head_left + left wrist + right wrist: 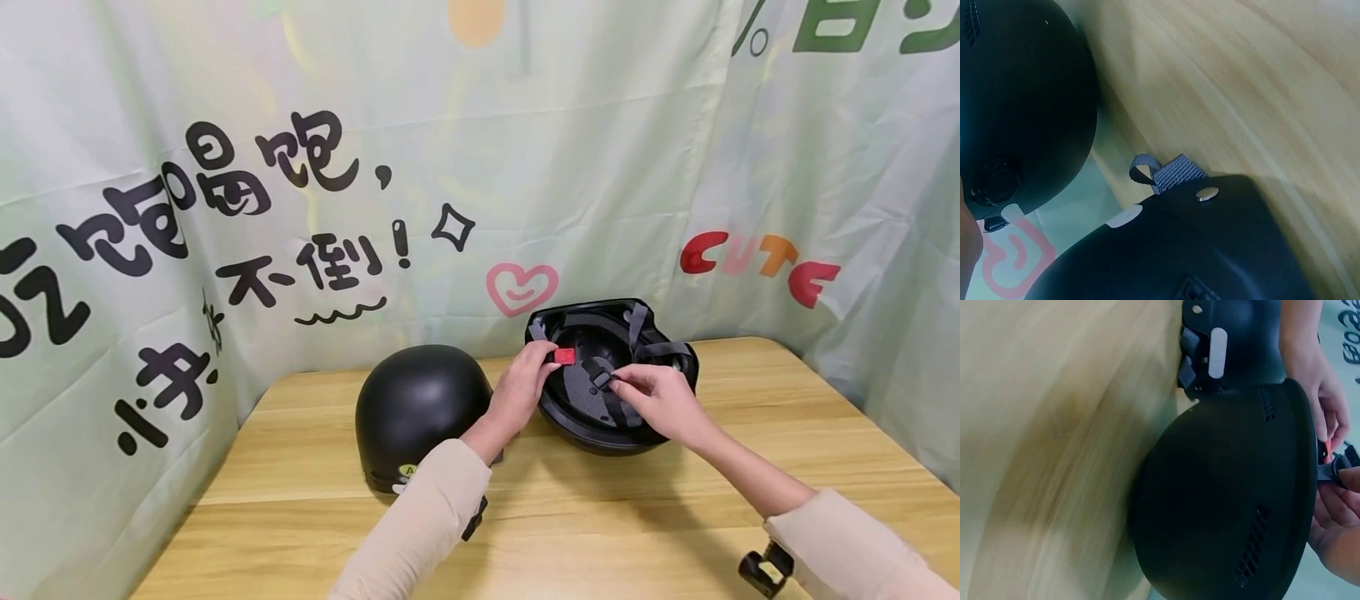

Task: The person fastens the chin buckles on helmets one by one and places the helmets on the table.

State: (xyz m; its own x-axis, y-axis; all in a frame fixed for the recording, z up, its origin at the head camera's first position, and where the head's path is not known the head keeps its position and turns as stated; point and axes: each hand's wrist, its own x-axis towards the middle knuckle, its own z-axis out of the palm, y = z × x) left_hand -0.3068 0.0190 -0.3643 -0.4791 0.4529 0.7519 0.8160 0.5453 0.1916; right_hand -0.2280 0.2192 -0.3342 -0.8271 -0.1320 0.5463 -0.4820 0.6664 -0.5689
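An upturned black helmet [596, 446] lies with its padded inside facing up, grey straps [637, 323] across its rim. Over its opening, my left hand [516, 392] pinches a red buckle piece [565, 357]. My right hand [663, 402] pinches the end of a black strap buckle [602, 379] a little to the right, the two pieces apart. Seen from the right wrist, both the left hand [1315, 378] and the right hand [1335, 515] are at the helmet's rim, with the black buckle [1342, 464] between the fingers. Only a sliver of the left hand [967, 240] shows in the left wrist view.
A second black helmet [420, 400] stands dome up on the wooden table [592, 533], beside the left forearm. Its grey strap [1179, 175] sticks out onto the wood. Behind the table hangs a printed cloth [600, 167].
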